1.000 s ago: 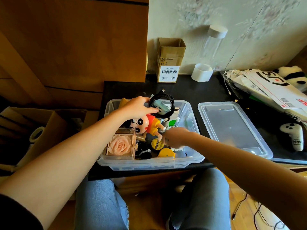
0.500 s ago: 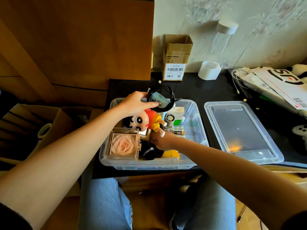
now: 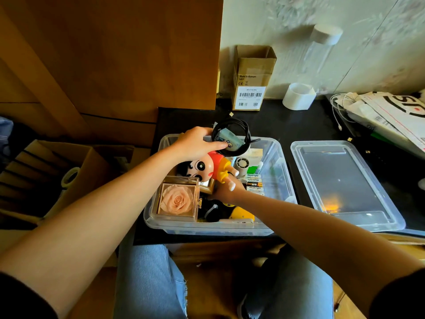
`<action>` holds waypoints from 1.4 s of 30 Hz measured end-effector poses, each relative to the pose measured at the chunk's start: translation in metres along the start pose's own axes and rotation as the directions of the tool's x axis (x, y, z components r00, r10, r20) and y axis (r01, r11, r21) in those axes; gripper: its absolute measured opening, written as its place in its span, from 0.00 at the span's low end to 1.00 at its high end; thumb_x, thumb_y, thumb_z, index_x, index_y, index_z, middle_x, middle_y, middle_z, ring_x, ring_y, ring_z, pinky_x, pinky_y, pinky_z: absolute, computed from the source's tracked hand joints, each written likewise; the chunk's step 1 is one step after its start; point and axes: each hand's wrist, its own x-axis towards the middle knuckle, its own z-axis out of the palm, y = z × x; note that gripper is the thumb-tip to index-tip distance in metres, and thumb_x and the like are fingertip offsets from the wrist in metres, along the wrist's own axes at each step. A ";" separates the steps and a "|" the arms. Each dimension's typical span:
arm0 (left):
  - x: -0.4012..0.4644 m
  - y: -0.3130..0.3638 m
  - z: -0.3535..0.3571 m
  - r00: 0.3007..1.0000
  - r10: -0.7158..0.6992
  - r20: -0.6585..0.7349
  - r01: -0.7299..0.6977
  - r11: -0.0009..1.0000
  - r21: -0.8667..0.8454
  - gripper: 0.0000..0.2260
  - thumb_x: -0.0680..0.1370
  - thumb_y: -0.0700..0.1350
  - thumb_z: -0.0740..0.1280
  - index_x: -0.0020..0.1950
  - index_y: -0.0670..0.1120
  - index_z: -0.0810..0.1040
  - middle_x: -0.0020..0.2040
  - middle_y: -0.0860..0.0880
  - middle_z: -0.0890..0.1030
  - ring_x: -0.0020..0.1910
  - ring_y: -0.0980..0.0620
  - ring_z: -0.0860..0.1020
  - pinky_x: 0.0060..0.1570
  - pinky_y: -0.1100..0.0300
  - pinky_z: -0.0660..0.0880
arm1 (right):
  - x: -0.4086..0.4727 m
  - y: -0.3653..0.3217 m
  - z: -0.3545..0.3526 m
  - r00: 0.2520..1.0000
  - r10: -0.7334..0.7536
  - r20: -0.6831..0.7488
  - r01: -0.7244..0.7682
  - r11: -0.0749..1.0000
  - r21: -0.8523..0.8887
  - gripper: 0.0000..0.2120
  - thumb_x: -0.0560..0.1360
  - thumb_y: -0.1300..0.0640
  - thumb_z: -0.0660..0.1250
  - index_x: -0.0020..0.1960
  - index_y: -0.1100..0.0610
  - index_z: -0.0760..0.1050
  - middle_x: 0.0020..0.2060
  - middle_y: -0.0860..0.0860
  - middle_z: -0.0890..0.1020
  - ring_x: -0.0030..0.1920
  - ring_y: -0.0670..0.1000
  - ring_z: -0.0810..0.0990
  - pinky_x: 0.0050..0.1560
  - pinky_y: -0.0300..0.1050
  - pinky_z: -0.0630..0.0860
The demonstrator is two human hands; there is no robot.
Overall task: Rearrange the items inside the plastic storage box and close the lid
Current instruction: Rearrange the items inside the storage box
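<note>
A clear plastic storage box (image 3: 286, 171) stands open on the black table, full of items. My left hand (image 3: 195, 145) holds a small printed packet with a coiled black cable (image 3: 231, 139) above the box's far left corner. My right hand (image 3: 226, 189) reaches down into the middle of the box, under the legs of a cartoon boy figure (image 3: 207, 168); its fingers are hidden. A pink rose in a clear case (image 3: 177, 200) sits at the near left. Battery packs (image 3: 254, 183) lie in the middle. The box's clear lid (image 3: 340, 180) lies flat to the right.
A small cardboard box (image 3: 251, 79), a white cup (image 3: 299, 96) and a tall clear tube (image 3: 319, 54) stand at the wall. Mailers and white cables (image 3: 386, 111) pile up at the far right. A wooden cabinet (image 3: 110, 56) rises on the left, a carton (image 3: 57, 171) below it.
My right hand moved left and deeper into the box, from the near right side to under the figure's legs. The left hand kept holding the packet and cable. The camera view shifted slightly.
</note>
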 end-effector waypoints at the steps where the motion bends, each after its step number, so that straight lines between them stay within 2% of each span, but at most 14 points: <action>1: 0.000 0.000 0.000 1.000 -0.002 0.003 0.002 1.000 0.001 0.15 0.74 0.55 0.69 0.59 0.53 0.79 0.58 0.52 0.80 0.61 0.50 0.75 0.64 0.46 0.70 | 0.001 0.000 0.001 1.000 0.002 0.004 -0.002 1.000 -0.011 0.23 0.73 0.44 0.67 0.62 0.56 0.74 0.58 0.54 0.77 0.59 0.54 0.74 0.58 0.50 0.74; 7: 0.000 0.003 0.002 1.000 -0.020 0.015 0.020 1.000 0.009 0.14 0.75 0.55 0.69 0.59 0.53 0.79 0.58 0.52 0.80 0.60 0.51 0.75 0.63 0.47 0.71 | 0.006 0.000 0.004 0.998 0.002 0.065 -0.001 1.000 -0.027 0.20 0.75 0.46 0.64 0.63 0.57 0.74 0.60 0.55 0.76 0.62 0.55 0.73 0.61 0.49 0.72; 13: -0.002 0.005 0.003 1.000 -0.027 0.011 0.027 0.999 0.026 0.15 0.75 0.55 0.68 0.60 0.52 0.79 0.59 0.51 0.80 0.60 0.51 0.75 0.63 0.48 0.71 | -0.002 0.001 -0.005 0.989 -0.099 0.113 0.104 0.994 -0.036 0.18 0.77 0.51 0.63 0.63 0.60 0.73 0.62 0.56 0.75 0.63 0.56 0.72 0.64 0.48 0.69; 16: -0.001 0.004 0.002 1.000 -0.028 0.007 0.028 0.999 0.032 0.15 0.75 0.55 0.68 0.60 0.53 0.78 0.59 0.51 0.80 0.61 0.50 0.75 0.63 0.49 0.71 | -0.014 0.003 -0.016 0.977 -0.163 0.139 0.179 0.977 -0.114 0.17 0.79 0.52 0.60 0.63 0.59 0.74 0.62 0.56 0.75 0.64 0.57 0.71 0.64 0.50 0.68; 20: 0.000 0.003 0.003 0.999 -0.034 0.009 0.033 0.998 0.051 0.16 0.75 0.56 0.68 0.60 0.52 0.78 0.61 0.50 0.79 0.63 0.50 0.74 0.64 0.47 0.70 | -0.027 -0.002 -0.031 0.959 -0.187 0.214 0.239 0.938 -0.249 0.17 0.78 0.53 0.60 0.63 0.61 0.71 0.60 0.58 0.75 0.61 0.59 0.73 0.59 0.50 0.72; 24: -0.001 0.004 0.004 0.999 -0.038 -0.007 0.038 0.998 0.058 0.16 0.75 0.56 0.68 0.61 0.52 0.78 0.61 0.50 0.79 0.63 0.50 0.73 0.64 0.47 0.70 | -0.031 -0.013 -0.043 0.943 -0.103 0.315 0.214 0.915 -0.342 0.21 0.78 0.51 0.62 0.66 0.61 0.69 0.60 0.57 0.75 0.61 0.58 0.72 0.58 0.47 0.71; 27: -0.002 0.005 0.004 0.999 -0.038 -0.004 0.038 0.997 0.063 0.16 0.75 0.55 0.68 0.61 0.52 0.78 0.60 0.51 0.79 0.61 0.50 0.74 0.62 0.50 0.71 | -0.037 -0.011 -0.057 0.932 -0.033 0.360 0.142 0.950 -0.280 0.12 0.78 0.53 0.61 0.54 0.60 0.75 0.47 0.55 0.75 0.51 0.56 0.72 0.51 0.43 0.69; 28: -0.003 0.006 0.004 0.999 -0.039 0.000 0.038 0.997 0.068 0.16 0.75 0.56 0.68 0.61 0.52 0.78 0.60 0.51 0.80 0.61 0.51 0.75 0.61 0.51 0.72 | -0.039 -0.007 -0.063 0.937 -0.028 0.347 0.121 0.961 -0.250 0.12 0.77 0.53 0.62 0.54 0.61 0.75 0.46 0.54 0.74 0.50 0.54 0.72 0.51 0.42 0.69; 30: -0.002 0.006 0.004 0.999 -0.039 0.004 0.038 0.996 0.075 0.16 0.75 0.56 0.68 0.60 0.52 0.78 0.59 0.52 0.80 0.60 0.51 0.75 0.61 0.52 0.72 | -0.042 0.001 -0.074 0.946 -0.015 0.323 0.085 0.975 -0.205 0.15 0.75 0.56 0.66 0.57 0.64 0.75 0.47 0.55 0.76 0.47 0.52 0.75 0.51 0.41 0.73; 33: -0.002 0.005 0.004 0.999 -0.042 0.002 0.042 0.994 0.100 0.17 0.75 0.58 0.68 0.60 0.52 0.78 0.59 0.51 0.80 0.60 0.50 0.75 0.62 0.50 0.70 | -0.048 0.018 -0.083 0.937 0.048 0.347 0.025 0.979 -0.203 0.13 0.73 0.60 0.69 0.55 0.66 0.77 0.44 0.56 0.79 0.42 0.52 0.80 0.46 0.41 0.77; 36: -0.002 0.006 0.004 0.999 -0.034 0.006 0.034 0.995 0.096 0.17 0.75 0.58 0.68 0.60 0.52 0.79 0.59 0.51 0.80 0.60 0.51 0.75 0.61 0.51 0.71 | -0.058 0.032 -0.079 0.924 0.126 0.362 -0.001 0.945 -0.327 0.11 0.72 0.58 0.70 0.49 0.66 0.78 0.39 0.55 0.81 0.44 0.54 0.81 0.48 0.43 0.77; 37: -0.002 0.006 0.005 0.999 -0.033 0.006 0.032 0.995 0.096 0.17 0.75 0.58 0.68 0.60 0.52 0.79 0.58 0.52 0.80 0.59 0.51 0.75 0.60 0.52 0.71 | -0.062 0.033 -0.076 0.924 0.148 0.353 -0.002 0.924 -0.382 0.08 0.71 0.59 0.70 0.43 0.65 0.78 0.33 0.53 0.79 0.40 0.53 0.80 0.46 0.42 0.76; 39: -0.002 0.006 0.005 0.999 -0.034 -0.002 0.034 0.993 0.109 0.17 0.75 0.58 0.68 0.60 0.52 0.79 0.58 0.52 0.80 0.59 0.51 0.75 0.59 0.52 0.71 | -0.064 0.032 -0.068 0.918 0.191 0.348 -0.011 0.888 -0.460 0.11 0.70 0.61 0.70 0.32 0.61 0.72 0.26 0.50 0.75 0.32 0.50 0.77 0.39 0.40 0.74; 42: -0.003 0.006 0.006 0.999 -0.032 -0.012 0.033 0.996 0.088 0.16 0.75 0.57 0.68 0.59 0.52 0.79 0.56 0.53 0.80 0.54 0.54 0.75 0.51 0.59 0.69 | -0.065 0.029 -0.060 0.872 0.255 0.419 0.004 0.850 -0.526 0.05 0.71 0.63 0.70 0.38 0.61 0.74 0.33 0.51 0.79 0.28 0.46 0.75 0.37 0.38 0.73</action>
